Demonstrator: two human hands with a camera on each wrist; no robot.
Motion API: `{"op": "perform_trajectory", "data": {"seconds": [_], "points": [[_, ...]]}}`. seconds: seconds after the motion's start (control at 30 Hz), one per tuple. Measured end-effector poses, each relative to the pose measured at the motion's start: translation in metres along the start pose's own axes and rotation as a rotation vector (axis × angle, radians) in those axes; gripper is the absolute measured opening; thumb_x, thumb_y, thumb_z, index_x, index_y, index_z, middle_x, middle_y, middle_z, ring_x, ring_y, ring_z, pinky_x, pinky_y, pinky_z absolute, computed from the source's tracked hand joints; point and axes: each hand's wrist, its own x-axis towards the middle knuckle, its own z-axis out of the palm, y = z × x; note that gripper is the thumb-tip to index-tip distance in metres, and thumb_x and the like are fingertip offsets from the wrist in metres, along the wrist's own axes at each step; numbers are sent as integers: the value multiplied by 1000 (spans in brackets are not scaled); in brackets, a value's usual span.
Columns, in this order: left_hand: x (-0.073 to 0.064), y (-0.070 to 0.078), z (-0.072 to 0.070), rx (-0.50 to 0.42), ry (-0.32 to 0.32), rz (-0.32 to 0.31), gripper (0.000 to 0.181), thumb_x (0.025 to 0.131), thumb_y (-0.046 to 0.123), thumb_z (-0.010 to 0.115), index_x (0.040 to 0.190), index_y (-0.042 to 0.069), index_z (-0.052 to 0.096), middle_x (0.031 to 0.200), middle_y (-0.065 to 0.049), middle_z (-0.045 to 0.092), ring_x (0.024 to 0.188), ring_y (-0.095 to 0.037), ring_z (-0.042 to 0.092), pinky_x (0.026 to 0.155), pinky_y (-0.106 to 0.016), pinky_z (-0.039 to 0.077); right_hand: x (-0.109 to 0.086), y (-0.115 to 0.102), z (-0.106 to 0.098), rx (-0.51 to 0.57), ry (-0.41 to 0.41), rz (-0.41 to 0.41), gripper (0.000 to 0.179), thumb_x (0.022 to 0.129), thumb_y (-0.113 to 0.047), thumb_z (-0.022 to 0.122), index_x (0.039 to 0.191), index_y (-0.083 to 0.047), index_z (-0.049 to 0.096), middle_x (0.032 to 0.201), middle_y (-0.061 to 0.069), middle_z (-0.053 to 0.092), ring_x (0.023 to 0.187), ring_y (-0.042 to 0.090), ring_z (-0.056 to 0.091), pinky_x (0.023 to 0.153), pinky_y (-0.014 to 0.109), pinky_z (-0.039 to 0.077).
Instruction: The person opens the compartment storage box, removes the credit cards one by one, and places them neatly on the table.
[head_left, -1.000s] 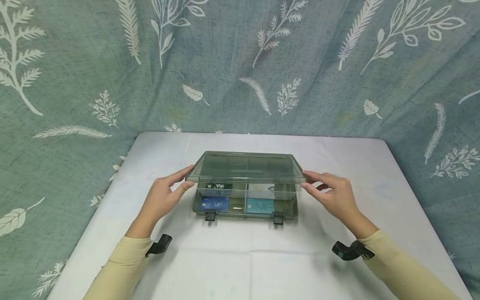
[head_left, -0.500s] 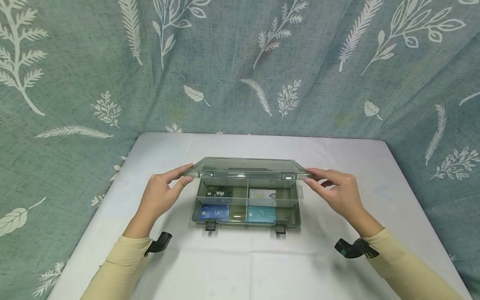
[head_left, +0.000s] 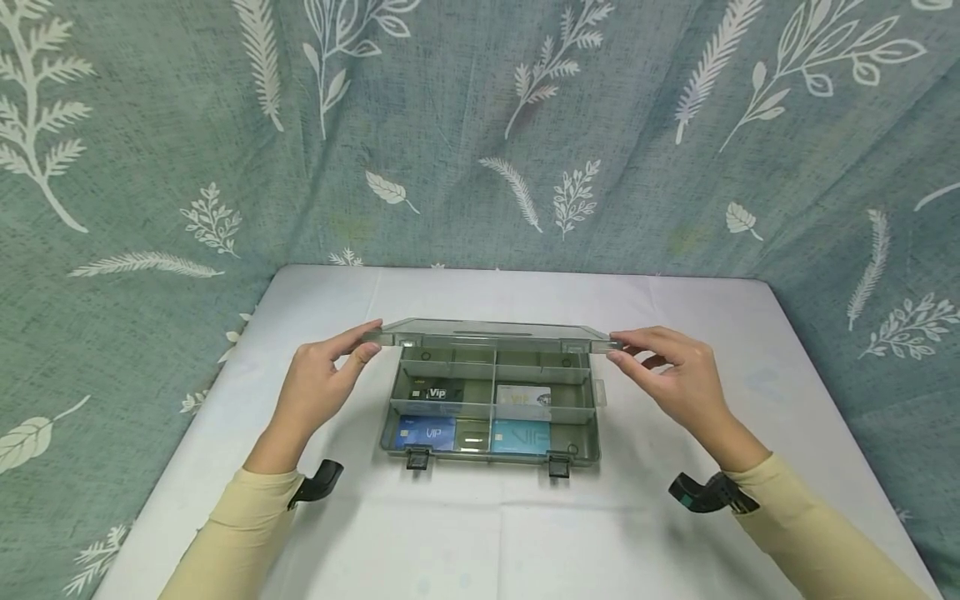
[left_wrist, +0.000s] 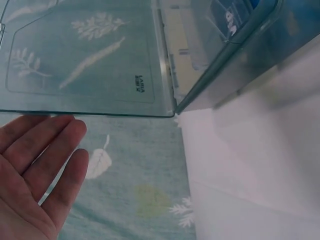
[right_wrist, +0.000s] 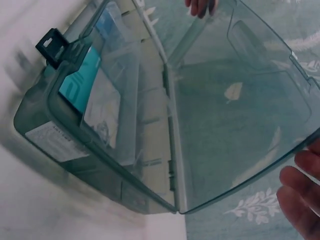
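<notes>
A translucent grey-green plastic organizer box [head_left: 491, 457] lies on the table with its hinged lid [head_left: 487, 332] raised and seen nearly edge-on. My left hand [head_left: 315, 387] pinches the lid's left front corner between thumb and fingers. The opposite corner is held the same way by my right hand [head_left: 678, 379]. Inside the compartments lie a blue VIP card [head_left: 426, 433], a black Vip card [head_left: 437, 393], a teal card [head_left: 521, 437] and a pale card [head_left: 523, 396]. In the right wrist view, the teal card [right_wrist: 82, 80] leans inside the box.
A white cloth covers the table [head_left: 495, 533]. Two dark latches [head_left: 417, 457] hang from the box's front edge. Green leaf-patterned fabric [head_left: 450, 125] rises behind the table and along both sides. A black wrist camera [head_left: 318, 483] sits on each forearm.
Both hands have tilted the lid further up and back. The rear row of compartments now shows, and the box has shifted slightly toward the front.
</notes>
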Motion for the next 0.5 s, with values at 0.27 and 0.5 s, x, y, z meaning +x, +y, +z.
{"op": "perform_trajectory", "data": {"seconds": [0.27,0.5], "points": [[7,2,3,7,56,32,37,107,27,56,140,13,65,88,-16,75,46,-16,45,68,-43,53,7,-2,3,72,58,39,36,82,2,82,116,-9,78,111,4,75,97,12,68,78,15,55],[18,7,5,-31,161,96,38,102,13,63,140,14,65,127,-3,71,61,-15,64,55,-25,45,17,2,9,174,102,-1,40,86,10,75,121,-9,76,116,8,75,100,9,65,86,19,54]]}}
